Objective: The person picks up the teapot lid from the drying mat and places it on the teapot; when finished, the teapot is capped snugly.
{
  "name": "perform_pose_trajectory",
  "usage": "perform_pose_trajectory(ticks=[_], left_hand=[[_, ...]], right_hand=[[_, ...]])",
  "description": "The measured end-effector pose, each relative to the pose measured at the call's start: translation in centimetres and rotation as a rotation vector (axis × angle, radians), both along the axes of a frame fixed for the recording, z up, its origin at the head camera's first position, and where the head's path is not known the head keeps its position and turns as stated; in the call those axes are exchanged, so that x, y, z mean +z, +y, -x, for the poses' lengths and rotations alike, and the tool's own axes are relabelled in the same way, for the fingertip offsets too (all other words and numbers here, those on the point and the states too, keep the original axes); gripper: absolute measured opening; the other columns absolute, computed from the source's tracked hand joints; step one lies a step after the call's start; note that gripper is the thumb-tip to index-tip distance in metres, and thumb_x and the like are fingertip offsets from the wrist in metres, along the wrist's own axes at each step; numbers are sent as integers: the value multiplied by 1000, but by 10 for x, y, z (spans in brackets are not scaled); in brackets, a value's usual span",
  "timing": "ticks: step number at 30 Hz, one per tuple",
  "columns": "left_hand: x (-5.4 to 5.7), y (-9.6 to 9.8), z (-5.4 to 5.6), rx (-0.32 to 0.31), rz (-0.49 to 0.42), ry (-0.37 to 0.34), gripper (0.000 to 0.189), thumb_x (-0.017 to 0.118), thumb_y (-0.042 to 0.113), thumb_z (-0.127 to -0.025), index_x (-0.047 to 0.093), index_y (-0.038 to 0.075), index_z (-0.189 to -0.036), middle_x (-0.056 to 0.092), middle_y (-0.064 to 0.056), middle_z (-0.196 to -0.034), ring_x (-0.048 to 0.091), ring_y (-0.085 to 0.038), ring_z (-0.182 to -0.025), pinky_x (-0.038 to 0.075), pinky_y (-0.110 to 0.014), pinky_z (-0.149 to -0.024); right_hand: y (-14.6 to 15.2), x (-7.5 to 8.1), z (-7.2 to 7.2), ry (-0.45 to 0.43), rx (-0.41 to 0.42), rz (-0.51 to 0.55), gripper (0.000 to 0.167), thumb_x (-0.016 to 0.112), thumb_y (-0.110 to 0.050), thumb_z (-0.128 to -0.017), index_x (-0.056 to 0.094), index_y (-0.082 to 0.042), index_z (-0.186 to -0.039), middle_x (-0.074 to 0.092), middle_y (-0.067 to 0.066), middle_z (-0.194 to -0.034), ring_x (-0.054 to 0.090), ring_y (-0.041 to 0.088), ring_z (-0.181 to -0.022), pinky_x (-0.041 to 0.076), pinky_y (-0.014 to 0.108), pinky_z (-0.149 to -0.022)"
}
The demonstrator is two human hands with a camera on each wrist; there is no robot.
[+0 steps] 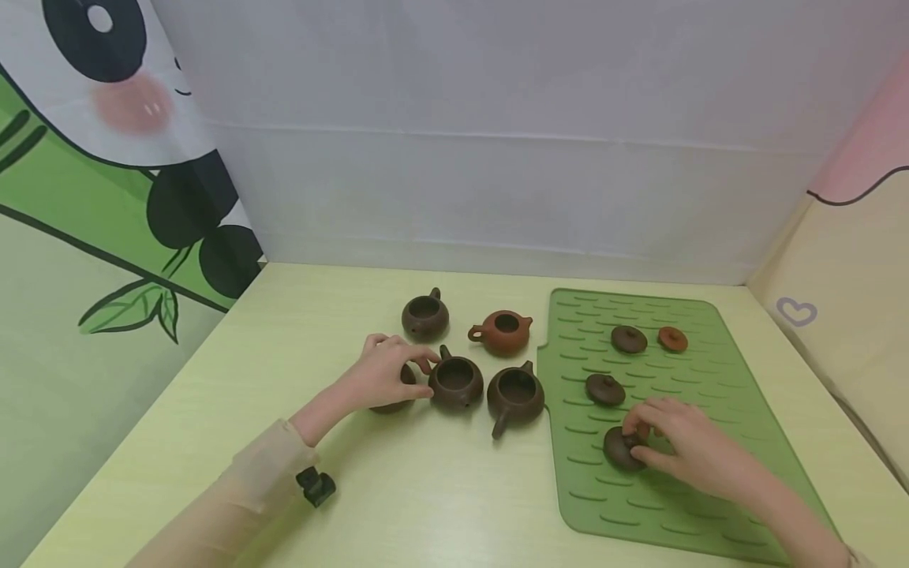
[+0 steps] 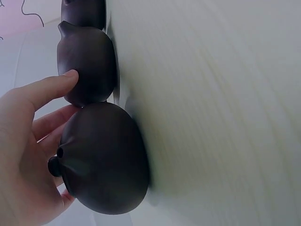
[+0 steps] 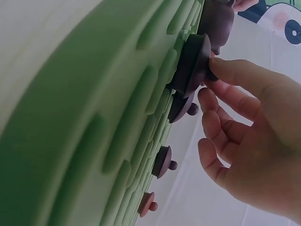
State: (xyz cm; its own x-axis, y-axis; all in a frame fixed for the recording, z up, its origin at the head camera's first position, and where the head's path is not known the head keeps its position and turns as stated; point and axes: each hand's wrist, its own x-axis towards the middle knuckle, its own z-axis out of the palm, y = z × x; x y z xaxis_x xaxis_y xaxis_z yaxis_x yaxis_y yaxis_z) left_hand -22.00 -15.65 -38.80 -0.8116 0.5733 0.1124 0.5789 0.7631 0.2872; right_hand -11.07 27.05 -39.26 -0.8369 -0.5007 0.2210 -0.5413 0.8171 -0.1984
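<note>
My left hand [image 1: 387, 371] reaches over a dark brown teapot [image 2: 108, 160] with a knobbed lid, partly hidden under the hand in the head view. Its thumb and forefinger hold the near side of a lidless dark teapot [image 1: 456, 384]; the thumb tip presses on that pot's body in the left wrist view. At the right, my right hand [image 1: 685, 446] pinches the knob of a dark round teapot lid [image 1: 621, 450] between thumb and forefinger, close over the green mat [image 1: 589, 497]. The other fingers of this hand curl loosely, away from the lid.
Another lidless dark teapot [image 1: 516, 394] stands by the mat's left edge. Behind are a dark teapot [image 1: 424, 317] and a reddish-brown one [image 1: 503, 335], both uncovered. On the mat lie two more dark lids [image 1: 605, 390] and a reddish lid [image 1: 672, 339]. A white cloth wall [image 1: 497, 205] closes the back.
</note>
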Motion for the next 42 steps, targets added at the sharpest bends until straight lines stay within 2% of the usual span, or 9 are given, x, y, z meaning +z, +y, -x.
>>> perform_pose_trajectory(ticks=[6, 11, 17, 20, 23, 32, 37, 42], left_hand=[[1, 0, -1, 0, -11, -6, 43, 81, 35, -79, 67, 25, -119, 75, 14, -96, 62, -17, -106, 29, -60, -103], [3, 1, -2, 5, -14, -19, 43, 81, 35, -79, 67, 25, -119, 75, 13, -96, 62, -18, -105, 29, -60, -104], [4, 1, -2, 9, -7, -21, 44, 81, 35, -79, 67, 25, -119, 74, 13, -96, 62, -17, -105, 29, -59, -103], [4, 1, -2, 9, -7, -20, 44, 81, 35, -79, 67, 25, -119, 74, 14, -95, 62, -17, -105, 29, -59, -103], [3, 1, -2, 7, -9, -15, 44, 81, 35, -79, 67, 25, -119, 74, 14, -95, 62, -17, -105, 29, -59, -103], [3, -1, -2, 6, -6, -10, 44, 81, 36, -79, 67, 26, -119, 74, 15, -95, 62, -17, -105, 29, -58, -104], [2, -1, -1, 5, -10, -13, 44, 81, 37, -79, 67, 26, -119, 74, 16, -94, 62, -16, -105, 29, -59, -105], [1, -1, -1, 6, -15, -14, 44, 81, 37, -79, 67, 26, -119, 74, 16, -94, 62, -16, -105, 29, -60, -105]], right_hand=[[4, 1, 3, -57, 40, 47, 31, 82, -19, -77, 61, -33, -94, 53, -24, -85, 48, -4, -82, 45, 29, -73], [11, -3, 7, -145, 117, 171, 29, 79, -15, -81, 61, -29, -98, 54, -19, -88, 49, -3, -81, 46, 22, -68], [18, -8, 12, -312, 181, 326, 20, 74, -18, -89, 61, -25, -103, 57, -14, -90, 52, 1, -82, 45, 21, -67], [20, -8, 14, -397, 191, 372, 19, 71, -16, -91, 60, -23, -105, 58, -8, -90, 53, 2, -82, 45, 21, -66], [22, -9, 16, -446, 209, 404, 18, 69, -13, -92, 60, -21, -105, 58, -4, -89, 54, 4, -81, 45, 22, -65], [22, -7, 20, -439, 234, 411, 16, 69, -15, -92, 60, -21, -104, 58, -8, -87, 54, 6, -79, 44, 22, -65], [17, 3, 25, -394, 254, 401, 17, 70, -14, -91, 60, -22, -103, 57, -9, -83, 53, 5, -75, 44, 21, -63], [6, 17, 31, -422, 282, 414, 14, 68, -15, -93, 60, -21, -103, 55, -8, -78, 51, 6, -71, 42, 24, -62]])
